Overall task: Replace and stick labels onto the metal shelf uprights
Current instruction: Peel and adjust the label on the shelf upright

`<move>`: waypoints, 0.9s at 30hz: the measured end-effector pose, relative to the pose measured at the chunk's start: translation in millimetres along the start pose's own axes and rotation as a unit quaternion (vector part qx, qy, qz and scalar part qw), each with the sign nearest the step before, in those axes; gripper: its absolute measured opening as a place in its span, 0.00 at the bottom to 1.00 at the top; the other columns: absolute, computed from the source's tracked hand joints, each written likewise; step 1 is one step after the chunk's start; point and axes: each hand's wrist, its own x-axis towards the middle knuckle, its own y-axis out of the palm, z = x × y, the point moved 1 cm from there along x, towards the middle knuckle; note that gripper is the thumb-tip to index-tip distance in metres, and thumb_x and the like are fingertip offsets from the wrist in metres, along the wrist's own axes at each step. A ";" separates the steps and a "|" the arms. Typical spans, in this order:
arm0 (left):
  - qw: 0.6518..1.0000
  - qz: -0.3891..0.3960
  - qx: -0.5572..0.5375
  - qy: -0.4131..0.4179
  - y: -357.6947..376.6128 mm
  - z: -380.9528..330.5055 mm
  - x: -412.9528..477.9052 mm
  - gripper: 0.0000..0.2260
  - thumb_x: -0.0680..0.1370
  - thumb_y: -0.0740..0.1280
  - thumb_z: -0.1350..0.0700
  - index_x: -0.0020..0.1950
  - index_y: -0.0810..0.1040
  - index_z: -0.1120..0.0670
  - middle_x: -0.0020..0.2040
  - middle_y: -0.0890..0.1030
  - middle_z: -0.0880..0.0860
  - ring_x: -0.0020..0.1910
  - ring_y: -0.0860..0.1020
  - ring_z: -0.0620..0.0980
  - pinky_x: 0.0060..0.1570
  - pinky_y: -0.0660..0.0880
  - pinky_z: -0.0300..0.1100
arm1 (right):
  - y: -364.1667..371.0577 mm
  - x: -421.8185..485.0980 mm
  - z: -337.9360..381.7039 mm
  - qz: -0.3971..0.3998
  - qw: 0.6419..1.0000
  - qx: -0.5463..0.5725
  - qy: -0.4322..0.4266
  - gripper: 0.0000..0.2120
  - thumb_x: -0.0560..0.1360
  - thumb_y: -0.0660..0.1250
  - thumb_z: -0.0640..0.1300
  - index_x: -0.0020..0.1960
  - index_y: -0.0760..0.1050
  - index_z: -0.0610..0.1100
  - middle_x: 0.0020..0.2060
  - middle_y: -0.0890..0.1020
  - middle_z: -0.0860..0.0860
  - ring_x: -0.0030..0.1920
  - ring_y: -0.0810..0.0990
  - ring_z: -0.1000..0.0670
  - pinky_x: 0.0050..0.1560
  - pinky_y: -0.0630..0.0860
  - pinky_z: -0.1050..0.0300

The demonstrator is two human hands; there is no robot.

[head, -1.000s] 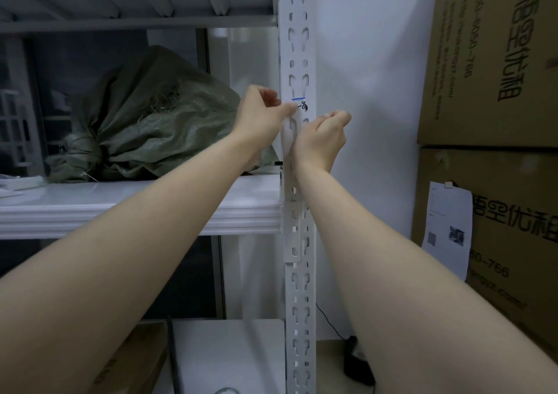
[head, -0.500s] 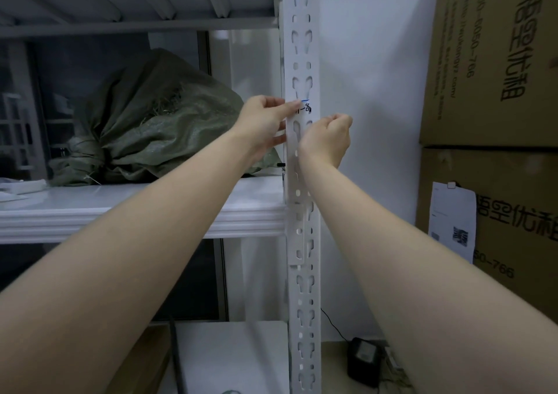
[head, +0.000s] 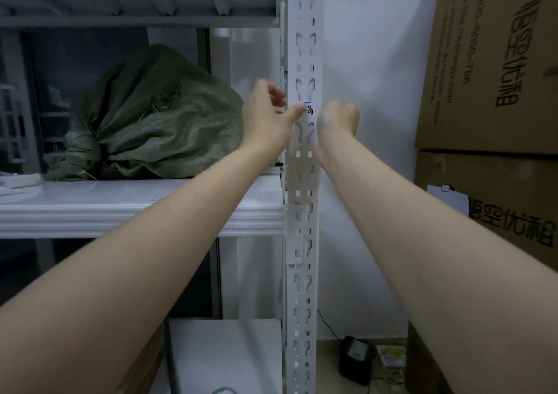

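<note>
Where left hand [head: 265,123] presses upright [head: 304,46], label [head: 308,109] beneath thumb

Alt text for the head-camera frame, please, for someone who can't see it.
A person's left hand presses its thumb on a small handwritten label on a white slotted shelf upright, while the right hand is curled against the upright's right edge. A green sack lies on the shelf to the left; cardboard boxes stand at right.

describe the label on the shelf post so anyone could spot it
Find the white slotted upright at the shelf's right corner. Level with the green sack, the thumb of the left hand presses a small label onto it. It alone shows a blue top edge and black handwriting.
</note>
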 end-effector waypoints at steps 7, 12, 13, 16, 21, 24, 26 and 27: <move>0.990 -0.030 0.101 0.091 8.9 -0.7 -12.4 0.10 0.72 0.73 0.55 0.45 0.72 0.53 0.51 0.70 0.50 0.44 0.72 0.46 0.43 0.68 0.33 | 0.7 -5.9 -11.5 -0.002 0.999 -0.040 -0.015 0.08 0.74 0.55 0.36 0.49 0.71 0.40 0.47 0.77 0.43 0.44 0.77 0.43 0.41 0.70 0.56; 0.983 -0.033 0.151 0.100 7.3 -2.9 -8.0 0.07 0.73 0.71 0.51 0.40 0.78 0.53 0.50 0.75 0.51 0.41 0.69 0.43 0.39 0.63 0.30 | -1.0 -7.4 -13.4 -0.005 0.998 -0.037 -0.042 0.11 0.78 0.53 0.36 0.58 0.70 0.36 0.48 0.71 0.47 0.45 0.71 0.47 0.42 0.65 0.60; 0.981 -0.029 0.163 0.101 6.9 -4.0 -6.0 0.06 0.73 0.71 0.51 0.39 0.78 0.52 0.50 0.77 0.52 0.41 0.68 0.43 0.37 0.62 0.28 | -1.0 -7.5 -13.9 -0.006 0.998 -0.043 -0.046 0.12 0.79 0.52 0.36 0.58 0.69 0.36 0.48 0.71 0.47 0.45 0.70 0.48 0.41 0.64 0.61; 0.974 -0.017 0.202 0.105 5.2 -9.3 -1.1 0.07 0.73 0.70 0.51 0.35 0.78 0.50 0.50 0.80 0.53 0.42 0.67 0.42 0.34 0.60 0.26 | -1.8 -8.8 -13.3 -0.008 0.998 -0.046 -0.052 0.12 0.79 0.51 0.37 0.58 0.69 0.36 0.48 0.70 0.48 0.45 0.70 0.48 0.42 0.64 0.61; 0.959 0.014 0.260 0.113 1.6 -19.3 -0.6 0.10 0.71 0.68 0.52 0.31 0.77 0.55 0.42 0.77 0.56 0.44 0.77 0.51 0.41 0.73 0.41 | -0.8 -8.0 -16.8 -0.004 0.999 -0.015 -0.036 0.05 0.77 0.51 0.36 0.48 0.65 0.40 0.46 0.71 0.47 0.42 0.70 0.46 0.42 0.68 0.58; 0.944 0.045 0.304 0.117 2.4 -30.7 -3.1 0.14 0.71 0.65 0.55 0.28 0.66 0.58 0.32 0.62 0.53 0.46 0.77 0.64 0.35 0.69 0.45 | -2.7 -5.9 -17.1 -0.004 0.999 -0.011 -0.036 0.04 0.77 0.51 0.35 0.47 0.64 0.40 0.42 0.70 0.48 0.38 0.67 0.48 0.38 0.67 0.60; 0.932 0.058 0.334 0.130 3.1 -37.8 -4.4 0.16 0.72 0.63 0.57 0.29 0.58 0.56 0.33 0.59 0.53 0.48 0.76 0.66 0.35 0.64 0.45 | -3.2 -5.1 -17.0 -0.004 0.999 -0.003 -0.035 0.05 0.77 0.52 0.34 0.44 0.64 0.40 0.37 0.68 0.50 0.32 0.65 0.51 0.32 0.66 0.59; 0.927 0.063 0.344 0.136 3.7 -40.7 -4.8 0.16 0.72 0.62 0.58 0.30 0.57 0.56 0.35 0.61 0.54 0.46 0.75 0.66 0.35 0.63 0.45 | -3.1 -5.2 -17.3 -0.006 0.999 0.000 -0.036 0.07 0.77 0.52 0.34 0.41 0.63 0.42 0.35 0.67 0.51 0.30 0.63 0.53 0.29 0.64 0.62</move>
